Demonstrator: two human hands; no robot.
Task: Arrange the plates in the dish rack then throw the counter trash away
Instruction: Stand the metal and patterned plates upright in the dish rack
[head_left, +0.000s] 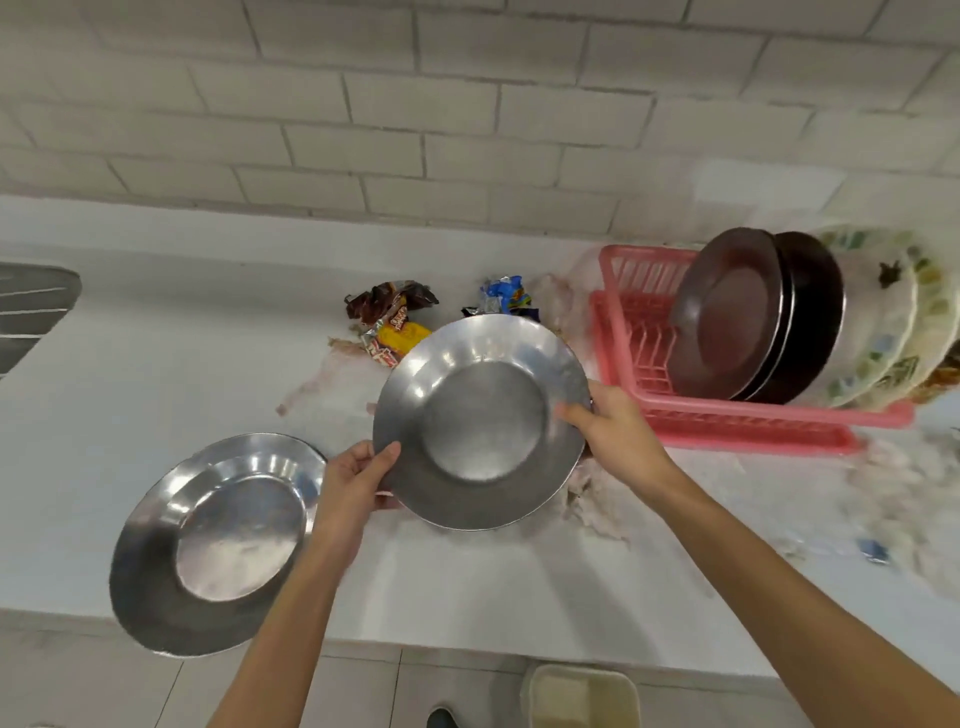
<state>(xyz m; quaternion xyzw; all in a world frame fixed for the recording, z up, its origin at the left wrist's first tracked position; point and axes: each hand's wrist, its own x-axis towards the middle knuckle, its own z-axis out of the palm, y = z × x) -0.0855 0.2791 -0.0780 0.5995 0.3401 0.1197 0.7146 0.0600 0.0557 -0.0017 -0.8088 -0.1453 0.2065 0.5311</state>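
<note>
Now the left hand (353, 483) pinches the steel plate (480, 421) at eight o'clock on its rim, the right hand (618, 431) at three.

The middle plate (480, 423) and the stacked plates (218, 540) at eight o'clock are bare metal, smooth with a dull brushed shine. At two o'clock the rack (701, 410) is matt pink plastic, holding glossy dark plates (727, 317) and glazed patterned plates (893, 322). The wrappers (389, 317) at twelve o'clock are crinkled shiny foil on a smooth white surface (156, 374), below matt brick-like wall tiles (467, 104).
</note>
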